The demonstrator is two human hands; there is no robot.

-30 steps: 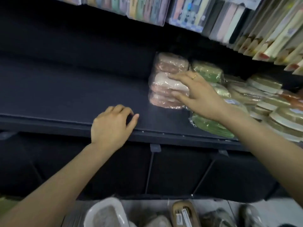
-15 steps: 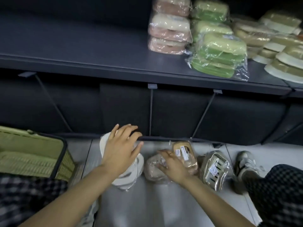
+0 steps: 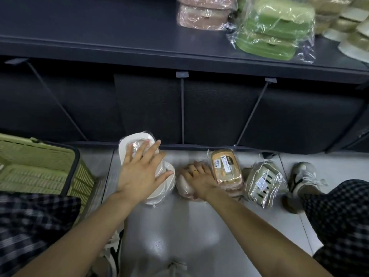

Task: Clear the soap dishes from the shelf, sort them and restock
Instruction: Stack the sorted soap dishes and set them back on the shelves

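At lower centre of the frame, the left hand (image 3: 139, 172) rests flat, fingers spread and straight, on a stack of white plastic-wrapped soap dishes (image 3: 137, 143) lying on the grey floor (image 3: 179, 226). Just to its right, the right hand (image 3: 196, 177) curls over a pink wrapped soap dish (image 3: 184, 186) and grips it; its fingers also touch an orange labelled soap dish pack (image 3: 225, 166) beside it. A beige wrapped soap dish (image 3: 263, 182) lies further right. Pink wrapped dishes (image 3: 203, 15) and green wrapped dishes (image 3: 273, 27) sit on the dark shelf (image 3: 99, 33) at upper right. A green plastic basket (image 3: 40, 166) stands at left.
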